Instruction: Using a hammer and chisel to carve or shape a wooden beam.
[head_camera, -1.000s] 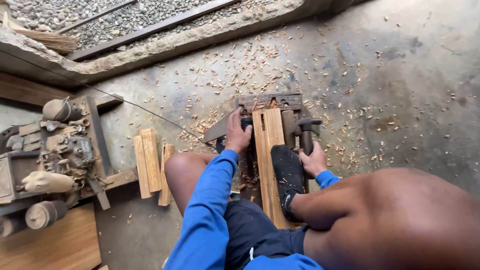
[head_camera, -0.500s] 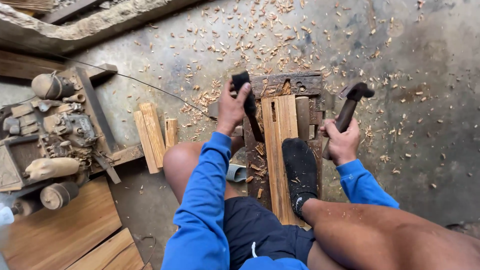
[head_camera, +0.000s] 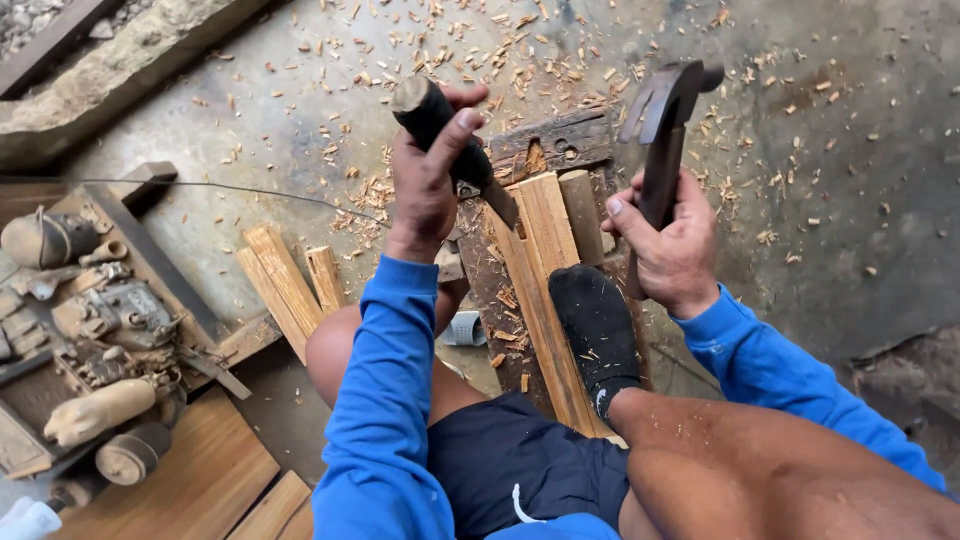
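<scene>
Looking down from the head view, the left hand (head_camera: 425, 175) is clenched round the dark handle of a chisel (head_camera: 455, 150), whose long axis slants down and to the right, so its blade meets the upper left edge of the plank (head_camera: 540, 290). That plank lies lengthwise away from the person, pinned under a black-socked foot (head_camera: 597, 330) and resting on a dark wooden block (head_camera: 550, 145). The right hand (head_camera: 670, 250) grips the shaft of a hammer (head_camera: 660, 110), held near upright with its head raised above and to the right of the chisel's butt, well apart from it. So the butt lies up and to the left of the hammer head, and the right hand is the nearer to the plank's far end. Loose offcuts (head_camera: 285, 285) lie left of the knee, and chips litter the floor (head_camera: 850, 200).
</scene>
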